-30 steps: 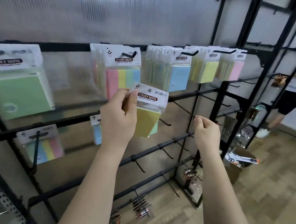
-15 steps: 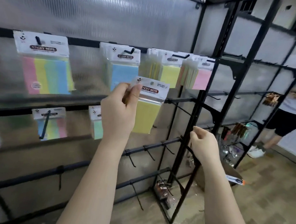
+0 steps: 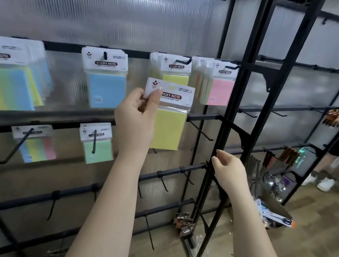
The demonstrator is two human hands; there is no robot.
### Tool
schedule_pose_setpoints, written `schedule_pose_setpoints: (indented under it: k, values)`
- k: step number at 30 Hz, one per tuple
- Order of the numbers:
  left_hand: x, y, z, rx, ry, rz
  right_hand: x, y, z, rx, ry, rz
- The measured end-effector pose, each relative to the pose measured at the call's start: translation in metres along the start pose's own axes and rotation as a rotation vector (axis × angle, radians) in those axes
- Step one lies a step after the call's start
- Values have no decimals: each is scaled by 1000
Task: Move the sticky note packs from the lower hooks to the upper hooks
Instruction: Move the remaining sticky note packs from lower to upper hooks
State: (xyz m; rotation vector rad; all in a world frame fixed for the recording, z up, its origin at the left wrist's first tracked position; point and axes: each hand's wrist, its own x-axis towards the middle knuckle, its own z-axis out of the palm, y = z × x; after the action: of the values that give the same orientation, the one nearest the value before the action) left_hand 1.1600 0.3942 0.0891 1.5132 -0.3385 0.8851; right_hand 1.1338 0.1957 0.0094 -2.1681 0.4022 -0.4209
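Left hand raised, thumb and fingers pinching white header card of yellow sticky note pack; pack hanging upright, off any hook, just below yellow packs on upper hook. Right hand lower, right of pack, fingers loosely curled, holding nothing, beside black rack upright. On lower hooks, left: green pack, striped pack.

Yellow sticky note pack is up in my left hand, pinched at its white header, hanging upright in front of the yellow packs on the upper hook. Blue pack and pink pack hang on the upper row. A striped pack and a green pack hang on the lower hooks.
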Motion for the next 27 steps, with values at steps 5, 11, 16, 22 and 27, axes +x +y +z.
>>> schedule_pose_setpoints:
  k: [5,11,16,22,27]
  values:
    - [21,-3,39,-65,-26,71,38,4,4,-46,6,-36]
    - [58,-13,75,-122,-2,121,87,-4,6,-59,10,-58]
    - [73,-22,91,-70,95,113,111,-5,15,-28,-8,-90]
    - [77,-39,102,-75,165,69,127,-1,26,6,-56,-117]
    - [73,-36,105,-9,237,65,137,1,30,44,-116,-108]
